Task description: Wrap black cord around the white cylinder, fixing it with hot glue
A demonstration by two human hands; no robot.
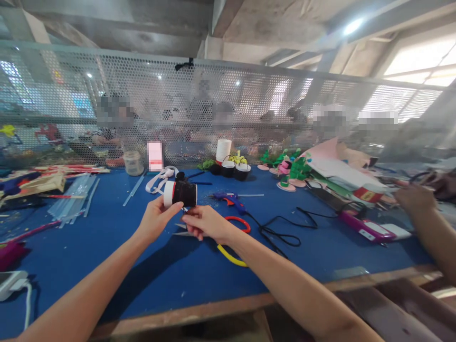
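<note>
My left hand [156,220] grips a small cup [180,193] lying on its side, white at the rim with a red band and a black wrap around it. My right hand [206,224] is pinched just below the cup's black wrap, fingers pressed together on its edge. Both hands hover over the blue table [107,256]. Scissors [233,224] with red and yellow handles lie under my right hand. A blue glue gun [231,200] rests just beyond them, its black cord [281,232] trailing right.
Clear glue sticks [74,199] lie at the left. Small black baskets [235,168] and green and pink craft pieces [288,168] stand at the back. A co-worker's arm [427,223] reaches in at the right near a purple device [363,228]. A perforated screen [213,109] backs the table.
</note>
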